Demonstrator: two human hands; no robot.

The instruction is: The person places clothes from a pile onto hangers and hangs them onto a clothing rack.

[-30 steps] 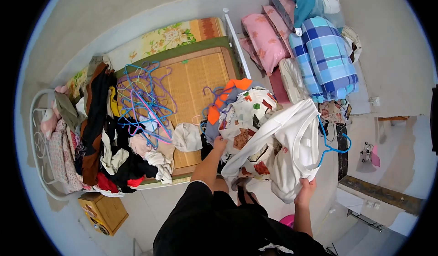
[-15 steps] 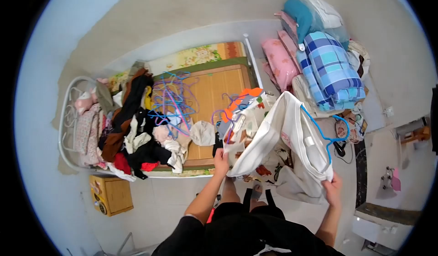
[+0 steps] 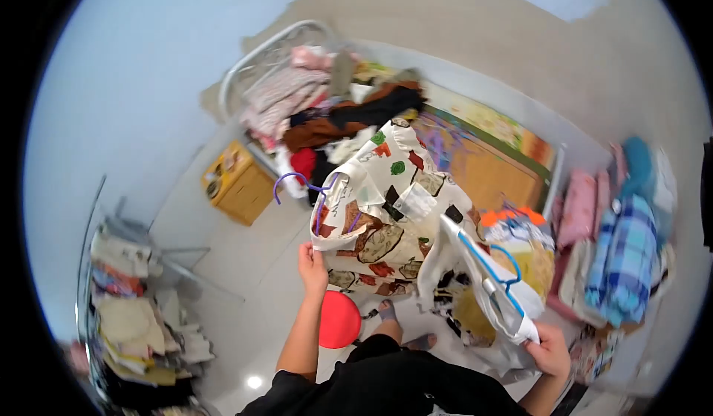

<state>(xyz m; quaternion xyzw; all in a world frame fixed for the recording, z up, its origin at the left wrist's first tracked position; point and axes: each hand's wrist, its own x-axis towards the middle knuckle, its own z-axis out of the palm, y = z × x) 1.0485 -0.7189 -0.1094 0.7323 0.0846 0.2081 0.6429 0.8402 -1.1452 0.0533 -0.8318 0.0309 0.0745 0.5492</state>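
My left hand [image 3: 313,262] grips the lower corner of a cream patterned garment [image 3: 386,201] that hangs on a purple hanger [image 3: 301,188]. My right hand [image 3: 551,349] holds a white garment [image 3: 483,297] on a blue hanger [image 3: 490,264], low at the right. Both garments hang in front of me, side by side and touching. Behind them an orange piece [image 3: 509,215] shows among more hung clothes.
A bed [image 3: 490,171] with a bamboo mat carries a clothes pile [image 3: 334,112] and loose hangers. A yellow wooden box [image 3: 238,182] stands by it. A red stool [image 3: 339,319] is near my feet. A rack of clothes [image 3: 137,305] stands left; folded bedding [image 3: 624,245] lies right.
My view has swung left, so the bed sits further back and a clothes rack appears. The patterned garment is now lifted and spread in my left hand; the white one dropped lower right.
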